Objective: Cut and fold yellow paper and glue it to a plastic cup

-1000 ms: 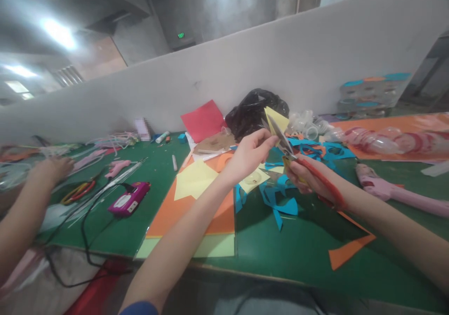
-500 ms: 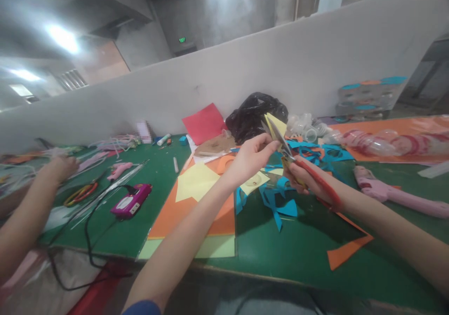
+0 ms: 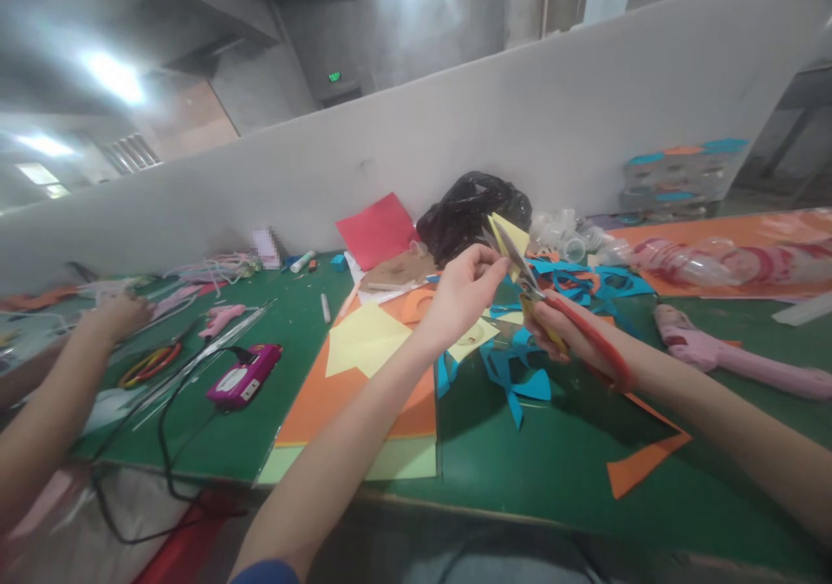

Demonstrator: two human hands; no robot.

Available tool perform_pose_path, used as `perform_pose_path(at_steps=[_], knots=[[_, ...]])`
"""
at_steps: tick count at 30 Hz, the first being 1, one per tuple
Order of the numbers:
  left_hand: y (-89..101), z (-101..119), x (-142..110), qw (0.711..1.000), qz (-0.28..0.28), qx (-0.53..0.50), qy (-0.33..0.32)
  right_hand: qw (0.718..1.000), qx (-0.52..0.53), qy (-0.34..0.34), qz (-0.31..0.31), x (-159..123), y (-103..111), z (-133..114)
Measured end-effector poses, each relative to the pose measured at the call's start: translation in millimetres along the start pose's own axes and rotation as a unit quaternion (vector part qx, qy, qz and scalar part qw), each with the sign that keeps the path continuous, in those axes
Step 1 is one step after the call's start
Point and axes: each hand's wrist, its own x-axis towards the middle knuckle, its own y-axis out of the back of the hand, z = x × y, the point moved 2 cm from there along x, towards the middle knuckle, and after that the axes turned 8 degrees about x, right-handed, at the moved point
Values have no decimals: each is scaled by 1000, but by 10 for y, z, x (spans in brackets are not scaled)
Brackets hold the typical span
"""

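Note:
My left hand pinches a small piece of yellow paper, held up above the table. Wrapped round red and yellow handles, my right hand grips a pair of scissors. The scissor blades are parted, pointing up and away, with the yellow paper at them close to my left fingertips. Under my hands lie blue paper scraps and a yellow scrap with a round cutout. Left of them a larger yellow sheet with cut edges rests on orange paper.
A purple power strip with a black cord lies on the left, near another person's hands. At right is a pink glue gun. A black plastic bag, red paper and clear plastic cups stand by the wall.
The view has shifted very slightly. My hands, the scissors and the yellow paper keep almost the same pose. At left, the other person's hands have moved a little.

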Motion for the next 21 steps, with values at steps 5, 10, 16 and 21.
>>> perform_pose_path(at_steps=[5,10,16,21], knots=[[-51,-7,-31,1000,4,9,26,1000,-9,-23,8,2,-9,-30],[-147,-10,-80,998,-5,22,50,999,-12,-36,28,9,-12,-107],[-115,-29,-68,998,31,5,57,998,-51,-17,28,-2,3,-111],[-107,45,-96,997,45,-39,53,996,-82,4,26,13,38,-28]])
